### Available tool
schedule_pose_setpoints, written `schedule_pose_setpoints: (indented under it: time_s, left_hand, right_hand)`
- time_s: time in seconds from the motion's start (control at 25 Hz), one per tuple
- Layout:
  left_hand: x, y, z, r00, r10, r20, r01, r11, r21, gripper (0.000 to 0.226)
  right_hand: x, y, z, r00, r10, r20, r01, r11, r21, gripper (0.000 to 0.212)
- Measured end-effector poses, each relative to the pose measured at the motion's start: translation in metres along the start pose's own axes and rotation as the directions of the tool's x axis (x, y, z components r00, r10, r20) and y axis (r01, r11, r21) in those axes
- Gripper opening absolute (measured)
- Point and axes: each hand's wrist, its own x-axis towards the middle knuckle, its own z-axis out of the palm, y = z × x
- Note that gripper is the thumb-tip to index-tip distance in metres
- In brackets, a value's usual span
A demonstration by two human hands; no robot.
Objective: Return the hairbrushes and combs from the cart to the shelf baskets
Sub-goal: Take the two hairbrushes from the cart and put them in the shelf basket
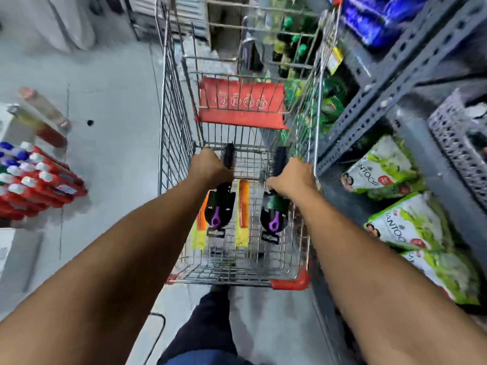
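Both my arms reach down into the wire shopping cart (174, 143). My left hand (210, 168) is closed around a black round hairbrush (228, 157) with a purple handle end (216, 218) on a black card. My right hand (292, 177) grips a second black round hairbrush (279, 159), also with a purple handle end (274, 222). On the cart floor lie two orange combs on yellow cards, one comb (243, 204) between the brushes and another comb (200, 227) partly hidden under my left arm.
A red child-seat flap (241, 104) stands in the cart's far part. Grey metal shelving (374, 101) runs along the right, with a grey perforated basket (458, 143) and green-white bags (387, 167) below. Red bottles with white caps (34, 185) sit at left.
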Motion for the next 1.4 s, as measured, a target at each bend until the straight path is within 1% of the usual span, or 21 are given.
schedule_pose_setpoints:
  time_s: [0.08, 0.2, 0.28, 0.36, 0.48, 0.56, 0.68, 0.8, 0.92, 1.0, 1.08, 1.12, 1.2, 1.28, 1.4]
  left_hand:
    - [-0.024, 0.021, -0.028, 0.998, 0.062, -0.021, -0.062, 0.998, 0.033, 0.035]
    - [-0.057, 0.064, -0.065, 0.988, 0.15, -0.031, -0.15, 0.989, -0.011, 0.038]
    - [-0.083, 0.095, -0.08, 0.974, 0.225, -0.023, -0.226, 0.974, -0.015, 0.034]
    - [-0.106, 0.123, -0.088, 0.956, 0.294, -0.011, -0.294, 0.956, -0.001, 0.029]
    - [-0.142, 0.168, -0.087, 0.914, 0.404, 0.023, -0.405, 0.914, 0.015, 0.024]
    - [-0.171, 0.201, -0.076, 0.88, 0.472, 0.056, -0.474, 0.88, 0.035, 0.02]
    - [-0.206, 0.241, -0.056, 0.837, 0.536, 0.109, -0.541, 0.84, 0.028, 0.019]
    - [-0.247, 0.283, -0.023, 0.758, 0.63, 0.17, -0.646, 0.761, 0.058, 0.021]
    - [-0.289, 0.323, 0.016, 0.687, 0.698, 0.202, -0.722, 0.687, 0.083, 0.029]
    - [-0.312, 0.345, 0.042, 0.646, 0.723, 0.244, -0.751, 0.66, 0.03, 0.024]
    - [-0.333, 0.365, 0.066, 0.604, 0.74, 0.296, -0.769, 0.639, -0.028, 0.028]
    - [-0.347, 0.382, 0.082, 0.577, 0.746, 0.332, -0.786, 0.618, -0.024, 0.032]
    - [-0.361, 0.394, 0.098, 0.533, 0.766, 0.359, -0.821, 0.57, 0.002, 0.036]
    - [-0.381, 0.416, 0.12, 0.498, 0.771, 0.397, -0.837, 0.547, -0.013, 0.031]
    - [-0.403, 0.443, 0.145, 0.444, 0.776, 0.448, -0.856, 0.515, -0.044, 0.027]
  right_hand:
    - [-0.019, -0.006, -0.031, 0.999, -0.02, -0.037, 0.02, 1.0, 0.007, 0.041]
    - [-0.041, -0.009, -0.084, 0.994, -0.035, -0.105, 0.04, 0.998, 0.045, 0.047]
    - [-0.06, -0.001, -0.12, 0.989, -0.052, -0.138, 0.061, 0.996, 0.062, 0.05]
    - [-0.077, 0.012, -0.152, 0.983, -0.045, -0.175, 0.059, 0.996, 0.074, 0.048]
    - [-0.104, 0.045, -0.197, 0.969, 0.018, -0.246, 0.008, 0.994, 0.108, 0.041]
    - [-0.123, 0.078, -0.224, 0.951, 0.07, -0.301, -0.029, 0.99, 0.139, 0.036]
    - [-0.151, 0.127, -0.251, 0.917, 0.142, -0.374, -0.092, 0.985, 0.148, 0.035]
    - [-0.182, 0.187, -0.274, 0.863, 0.27, -0.426, -0.192, 0.957, 0.218, 0.033]
    - [-0.212, 0.243, -0.29, 0.82, 0.363, -0.443, -0.286, 0.929, 0.234, 0.037]
    - [-0.228, 0.274, -0.299, 0.786, 0.425, -0.45, -0.339, 0.904, 0.261, 0.035]
    - [-0.242, 0.304, -0.307, 0.747, 0.487, -0.452, -0.384, 0.872, 0.305, 0.032]
    - [-0.25, 0.324, -0.314, 0.713, 0.529, -0.46, -0.417, 0.848, 0.328, 0.031]
    - [-0.261, 0.344, -0.319, 0.685, 0.568, -0.457, -0.455, 0.823, 0.341, 0.029]
    - [-0.27, 0.371, -0.328, 0.64, 0.625, -0.448, -0.501, 0.781, 0.374, 0.029]
    - [-0.28, 0.4, -0.338, 0.595, 0.685, -0.421, -0.56, 0.729, 0.394, 0.03]
